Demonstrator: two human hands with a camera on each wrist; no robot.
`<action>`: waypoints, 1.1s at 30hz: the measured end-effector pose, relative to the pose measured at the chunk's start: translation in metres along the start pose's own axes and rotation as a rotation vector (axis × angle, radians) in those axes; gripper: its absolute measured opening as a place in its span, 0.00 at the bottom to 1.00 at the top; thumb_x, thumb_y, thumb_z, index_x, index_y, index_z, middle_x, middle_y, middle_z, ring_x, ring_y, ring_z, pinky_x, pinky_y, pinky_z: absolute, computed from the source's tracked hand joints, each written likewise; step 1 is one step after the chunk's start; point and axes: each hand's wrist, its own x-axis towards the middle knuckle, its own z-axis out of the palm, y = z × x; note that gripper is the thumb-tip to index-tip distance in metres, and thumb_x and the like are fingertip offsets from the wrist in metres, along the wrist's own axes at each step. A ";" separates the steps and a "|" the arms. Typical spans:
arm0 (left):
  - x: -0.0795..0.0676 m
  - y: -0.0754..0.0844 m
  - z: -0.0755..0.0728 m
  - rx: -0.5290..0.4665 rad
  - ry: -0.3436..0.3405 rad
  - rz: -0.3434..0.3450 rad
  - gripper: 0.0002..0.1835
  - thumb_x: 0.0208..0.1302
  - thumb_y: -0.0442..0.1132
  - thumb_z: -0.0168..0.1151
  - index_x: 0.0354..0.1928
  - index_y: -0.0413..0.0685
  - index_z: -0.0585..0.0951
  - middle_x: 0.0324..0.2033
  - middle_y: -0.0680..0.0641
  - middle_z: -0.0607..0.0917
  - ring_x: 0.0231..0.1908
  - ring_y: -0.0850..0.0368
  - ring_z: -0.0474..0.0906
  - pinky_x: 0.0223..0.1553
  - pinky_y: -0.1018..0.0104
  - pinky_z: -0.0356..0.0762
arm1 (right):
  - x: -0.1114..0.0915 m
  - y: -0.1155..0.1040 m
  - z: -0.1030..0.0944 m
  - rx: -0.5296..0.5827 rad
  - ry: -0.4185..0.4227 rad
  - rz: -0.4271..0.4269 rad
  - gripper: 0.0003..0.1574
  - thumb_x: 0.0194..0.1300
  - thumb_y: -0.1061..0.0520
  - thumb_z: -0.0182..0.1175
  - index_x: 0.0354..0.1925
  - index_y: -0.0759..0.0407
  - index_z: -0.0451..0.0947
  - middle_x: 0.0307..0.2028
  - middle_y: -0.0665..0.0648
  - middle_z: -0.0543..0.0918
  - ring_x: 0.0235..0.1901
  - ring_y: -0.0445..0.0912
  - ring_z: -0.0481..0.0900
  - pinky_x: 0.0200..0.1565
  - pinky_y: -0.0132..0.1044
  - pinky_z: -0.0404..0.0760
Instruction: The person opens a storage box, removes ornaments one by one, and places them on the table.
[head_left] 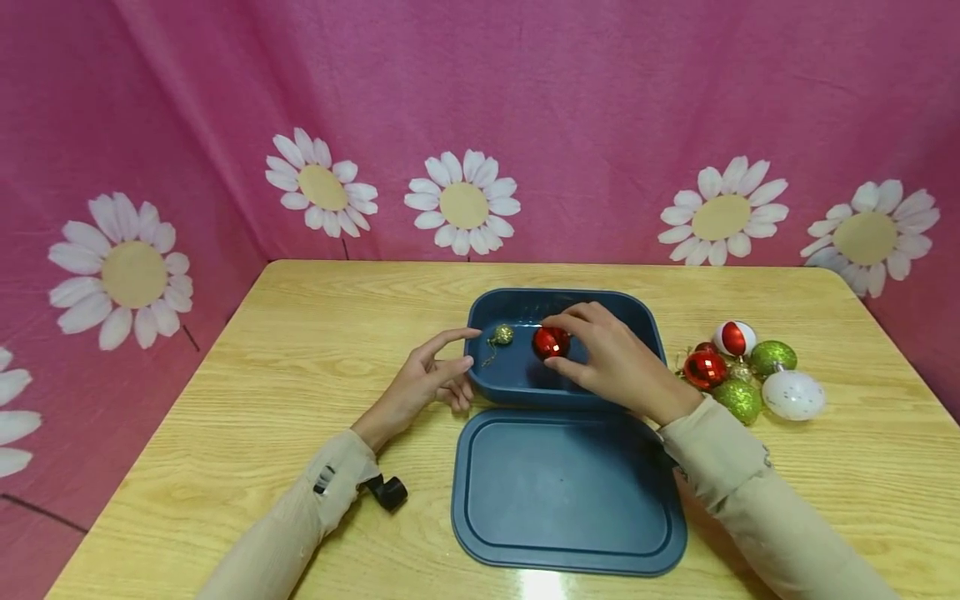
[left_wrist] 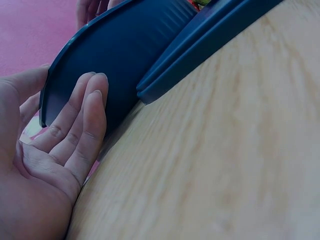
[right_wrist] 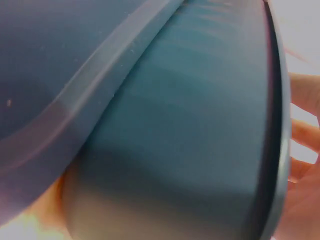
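My right hand [head_left: 611,358] reaches over the near side of a dark blue box [head_left: 491,390] and holds a shiny red bauble [head_left: 552,343] between thumb and fingers, low inside it. A small gold glitter bauble [head_left: 503,334] with a gold string lies in the box's left part. At the box's left end is my left hand [head_left: 423,375], its thumb and index finger at the rim. In the left wrist view its other fingers [left_wrist: 95,117] lie loosely straight by the outer wall. The right wrist view shows mostly the box wall [right_wrist: 190,115], with part of the right hand [right_wrist: 302,145] beyond the rim.
A flat dark blue lid [head_left: 566,492] lies in front of the box. Several baubles sit grouped to the right: a red one [head_left: 705,369], a green glitter one [head_left: 738,402], a white one [head_left: 793,395]. A pink flowered curtain [head_left: 570,125] hangs behind the wooden table [head_left: 330,333].
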 end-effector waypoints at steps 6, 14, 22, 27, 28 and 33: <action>0.001 -0.001 0.001 -0.001 0.004 -0.005 0.23 0.75 0.43 0.56 0.69 0.59 0.71 0.25 0.39 0.85 0.23 0.50 0.83 0.26 0.60 0.85 | -0.008 0.000 -0.006 -0.031 0.001 0.000 0.29 0.60 0.49 0.73 0.57 0.58 0.80 0.51 0.58 0.80 0.51 0.50 0.74 0.49 0.49 0.81; 0.000 0.000 0.001 0.000 -0.002 -0.002 0.23 0.76 0.42 0.55 0.70 0.57 0.70 0.25 0.39 0.85 0.23 0.50 0.83 0.26 0.60 0.85 | -0.021 0.005 -0.014 -0.050 0.031 0.003 0.29 0.59 0.51 0.74 0.57 0.58 0.80 0.50 0.58 0.80 0.51 0.51 0.74 0.49 0.51 0.81; 0.000 0.000 0.000 -0.001 0.002 -0.005 0.23 0.76 0.41 0.55 0.70 0.57 0.70 0.25 0.39 0.84 0.23 0.50 0.83 0.26 0.61 0.85 | -0.029 0.006 -0.021 -0.072 0.038 0.023 0.30 0.58 0.50 0.74 0.57 0.58 0.80 0.51 0.57 0.79 0.53 0.50 0.73 0.51 0.50 0.81; 0.000 0.000 0.000 0.003 0.009 -0.008 0.23 0.76 0.42 0.55 0.70 0.57 0.70 0.25 0.39 0.85 0.23 0.50 0.83 0.26 0.61 0.85 | -0.033 0.007 -0.023 -0.075 0.036 0.017 0.30 0.59 0.50 0.74 0.57 0.59 0.80 0.51 0.59 0.79 0.52 0.51 0.74 0.49 0.52 0.82; 0.000 0.000 0.000 0.003 0.008 -0.007 0.23 0.76 0.41 0.55 0.70 0.57 0.70 0.25 0.39 0.85 0.23 0.50 0.83 0.26 0.61 0.85 | -0.034 0.007 -0.023 -0.075 0.034 0.018 0.31 0.59 0.50 0.74 0.58 0.59 0.80 0.51 0.59 0.79 0.52 0.52 0.74 0.48 0.52 0.82; 0.000 0.000 0.001 -0.003 0.008 -0.010 0.23 0.75 0.42 0.56 0.69 0.58 0.71 0.25 0.39 0.85 0.23 0.50 0.83 0.26 0.61 0.85 | -0.039 0.008 -0.026 -0.052 0.046 0.016 0.31 0.58 0.52 0.74 0.58 0.59 0.80 0.50 0.58 0.80 0.51 0.51 0.75 0.45 0.50 0.84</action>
